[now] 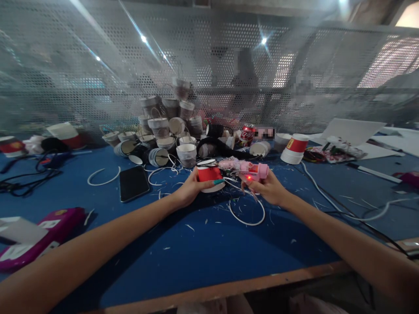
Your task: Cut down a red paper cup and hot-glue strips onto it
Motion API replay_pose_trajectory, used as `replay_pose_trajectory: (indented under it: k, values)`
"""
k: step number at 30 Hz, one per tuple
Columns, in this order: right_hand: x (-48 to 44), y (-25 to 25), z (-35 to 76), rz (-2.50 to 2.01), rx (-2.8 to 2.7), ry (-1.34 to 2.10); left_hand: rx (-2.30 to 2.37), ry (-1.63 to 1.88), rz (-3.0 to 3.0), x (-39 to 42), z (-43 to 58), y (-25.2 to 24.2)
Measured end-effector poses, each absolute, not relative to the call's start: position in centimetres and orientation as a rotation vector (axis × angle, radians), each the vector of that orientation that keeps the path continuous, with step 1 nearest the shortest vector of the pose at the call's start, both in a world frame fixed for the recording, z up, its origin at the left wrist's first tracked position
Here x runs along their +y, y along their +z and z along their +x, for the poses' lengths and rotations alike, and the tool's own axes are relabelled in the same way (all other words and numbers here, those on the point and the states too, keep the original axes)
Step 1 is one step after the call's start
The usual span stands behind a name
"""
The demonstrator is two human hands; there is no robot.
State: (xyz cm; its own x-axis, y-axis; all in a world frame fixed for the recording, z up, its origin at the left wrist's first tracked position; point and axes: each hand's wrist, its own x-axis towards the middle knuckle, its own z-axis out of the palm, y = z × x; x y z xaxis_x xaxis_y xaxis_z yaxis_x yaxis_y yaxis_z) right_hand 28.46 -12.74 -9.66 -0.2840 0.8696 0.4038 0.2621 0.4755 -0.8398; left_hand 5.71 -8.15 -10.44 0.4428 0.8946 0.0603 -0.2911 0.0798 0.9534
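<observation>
My left hand (187,190) is closed round a red and white paper cup (207,174), its thumb with a teal nail lying along the side. The cup is tilted over the blue table, and a dark band runs near its upper edge. In my right hand (272,188) is a pink hot glue gun (260,170) with a small red light on. Its nozzle end, covered in strands, points left and is close to the cup; I cannot tell if they touch. A white cord (248,224) curls on the table below the hands.
Behind stand several wrapped cups (159,127) in a pile, and a soda can (247,134). A phone (134,183) lies left of my hands. Stacked paper cups (294,149) and a long cable (327,198) are at right. A purple object (62,220) lies at left.
</observation>
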Motion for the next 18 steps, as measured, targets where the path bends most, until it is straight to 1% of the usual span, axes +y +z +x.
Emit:
replay_pose_trajectory:
  k: [8,18]
  values:
    - [-12.8,-9.7,28.3,-0.923,-1.775,0.932,0.661,0.975,1.167,-8.3,5.7,-10.2]
    - [-13.1,-9.6,27.8,-0.916,-1.824,0.894,0.666,0.951,1.244,-7.7,5.4,-11.5]
